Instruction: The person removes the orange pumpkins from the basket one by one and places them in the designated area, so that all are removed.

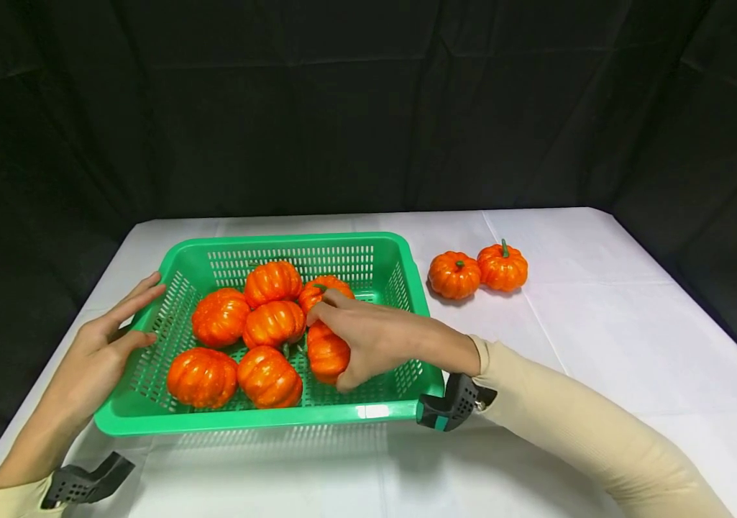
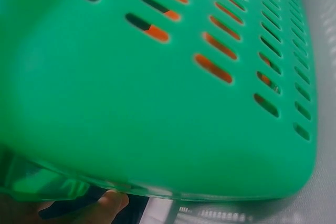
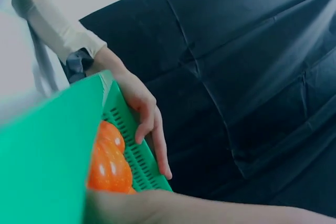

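1. Right hand: reaches into the green basket from the near right, fingers curled down and closed round a small orange pumpkin at the basket's right-middle; thumb at the pumpkin's near side. Forearm in a beige sleeve crosses the near right corner of the basket
2. Left hand: fingers straight and relaxed, laid flat along the outside of the basket's left wall, thumb at the rim; gripping nothing. Right wrist view confirms the fingers lying against the slotted wall
3. Basket: slotted plastic, sits on the counter left of centre, long side toward the person
4. Count, pumpkins in basket: seven visible, the held one included. They lie bunched, touching one another, toward the left and middle
5. Count, pumpkins outside basket: two, on the counter to the right of the far right corner, touching each other, stems up
6. Counter: covered in a white cloth showing fold creases
7. Room: black drape hangs behind and on both sides of the counter
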The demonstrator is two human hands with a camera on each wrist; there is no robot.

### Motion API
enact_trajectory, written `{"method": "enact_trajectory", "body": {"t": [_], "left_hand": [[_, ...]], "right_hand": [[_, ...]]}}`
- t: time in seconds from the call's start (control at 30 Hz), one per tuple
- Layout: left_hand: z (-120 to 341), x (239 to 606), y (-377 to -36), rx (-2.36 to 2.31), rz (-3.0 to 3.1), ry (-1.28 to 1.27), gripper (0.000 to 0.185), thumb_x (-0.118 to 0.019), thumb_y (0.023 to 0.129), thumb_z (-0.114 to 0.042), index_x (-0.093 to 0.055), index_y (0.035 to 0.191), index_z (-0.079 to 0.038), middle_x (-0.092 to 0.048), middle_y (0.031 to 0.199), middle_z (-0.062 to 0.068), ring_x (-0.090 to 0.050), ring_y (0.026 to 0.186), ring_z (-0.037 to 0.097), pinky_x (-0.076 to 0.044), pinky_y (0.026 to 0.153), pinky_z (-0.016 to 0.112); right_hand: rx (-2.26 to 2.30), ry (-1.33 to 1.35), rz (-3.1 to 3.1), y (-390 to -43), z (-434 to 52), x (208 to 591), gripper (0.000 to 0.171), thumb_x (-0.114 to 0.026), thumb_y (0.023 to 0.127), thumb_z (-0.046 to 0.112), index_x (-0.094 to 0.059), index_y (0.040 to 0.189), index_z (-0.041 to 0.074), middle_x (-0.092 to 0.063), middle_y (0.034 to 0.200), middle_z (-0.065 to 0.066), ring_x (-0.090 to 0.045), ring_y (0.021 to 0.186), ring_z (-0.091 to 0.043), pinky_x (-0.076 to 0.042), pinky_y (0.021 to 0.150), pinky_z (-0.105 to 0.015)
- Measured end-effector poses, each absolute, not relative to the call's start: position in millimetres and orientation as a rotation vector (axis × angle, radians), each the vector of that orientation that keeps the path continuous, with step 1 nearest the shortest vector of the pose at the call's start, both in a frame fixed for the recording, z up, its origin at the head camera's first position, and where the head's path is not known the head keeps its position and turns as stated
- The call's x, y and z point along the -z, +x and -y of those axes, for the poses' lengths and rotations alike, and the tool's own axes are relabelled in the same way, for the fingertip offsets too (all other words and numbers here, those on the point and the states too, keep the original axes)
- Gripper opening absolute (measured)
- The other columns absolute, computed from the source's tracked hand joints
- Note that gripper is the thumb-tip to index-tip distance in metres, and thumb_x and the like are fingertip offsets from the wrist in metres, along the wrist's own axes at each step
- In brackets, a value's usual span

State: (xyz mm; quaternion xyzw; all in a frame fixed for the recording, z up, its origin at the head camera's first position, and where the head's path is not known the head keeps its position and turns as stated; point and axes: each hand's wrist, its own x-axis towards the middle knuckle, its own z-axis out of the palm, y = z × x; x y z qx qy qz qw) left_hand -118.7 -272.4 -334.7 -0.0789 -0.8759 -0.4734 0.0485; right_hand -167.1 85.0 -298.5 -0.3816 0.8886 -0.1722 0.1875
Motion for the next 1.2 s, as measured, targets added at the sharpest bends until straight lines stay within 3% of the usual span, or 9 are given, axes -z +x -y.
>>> {"method": "enact_trajectory", "body": {"t": [0.13,0.37,0.6,0.83,1.07,1.2], "left_hand": [[272.4,334.5,-118.4,1.442,2.674,-0.238,0.058,-0.047,0.105,-0.002,-0.039,0.162,-0.014,-0.021,0.171,-0.003,-0.018,0.155,0.033,-0.019,0.123,0.038],[271.8,335.3,-117.9,1.434,2.677,-0.230,0.058,-0.047,0.105,-0.002,-0.039,0.162,-0.013,-0.021,0.171,-0.003,-0.018,0.155,0.032,-0.019,0.123,0.034],[270.6,334.1,-118.2,1.439,2.669,-0.240,0.059,-0.047,0.105,-0.001,-0.039,0.162,-0.013,-0.022,0.171,-0.002,-0.017,0.156,0.031,-0.015,0.124,0.051],[269.3,334.9,-118.2,1.449,2.674,-0.224,0.059,-0.047,0.105,-0.001,-0.038,0.162,-0.011,-0.020,0.172,0.000,-0.015,0.156,0.033,-0.014,0.123,0.057],[270.3,334.2,-118.1,1.458,2.679,-0.217,0.059,-0.046,0.105,-0.001,-0.038,0.162,-0.012,-0.019,0.172,0.000,-0.014,0.156,0.034,-0.013,0.121,0.061],[269.9,333.9,-118.6,1.459,2.674,-0.219,0.059,-0.047,0.105,-0.001,-0.038,0.162,-0.012,-0.020,0.172,0.000,-0.014,0.156,0.032,-0.013,0.122,0.058]], "right_hand": [[0.511,-1.119,-2.481,-166.2,-86.8,300.0,0.077,-0.092,0.072,0.016,-0.050,0.136,0.013,-0.054,0.125,0.004,-0.055,0.107,-0.015,-0.053,0.087,-0.028],[0.573,-1.103,-2.453,-164.4,-89.3,300.6,0.077,-0.092,0.071,0.012,-0.047,0.133,0.013,-0.061,0.111,0.005,-0.058,0.100,-0.013,-0.055,0.082,-0.027],[0.692,-1.181,-2.488,-156.8,-94.1,302.8,0.082,-0.095,0.074,0.022,-0.046,0.139,0.008,-0.060,0.127,-0.003,-0.057,0.111,-0.015,-0.052,0.094,-0.029],[0.785,-1.229,-2.550,-154.0,-98.9,301.2,0.078,-0.090,0.079,0.042,-0.057,0.140,0.008,-0.061,0.133,-0.002,-0.057,0.115,-0.017,-0.052,0.098,-0.035],[0.958,-1.203,-2.552,-151.2,-107.5,297.3,0.070,-0.089,0.077,0.036,-0.060,0.137,0.013,-0.063,0.130,0.003,-0.059,0.109,-0.013,-0.057,0.085,-0.030],[1.027,-1.209,-2.550,-149.8,-114.2,292.7,0.072,-0.088,0.076,0.033,-0.058,0.138,0.012,-0.061,0.134,0.001,-0.058,0.113,-0.015,-0.057,0.087,-0.030]]}}
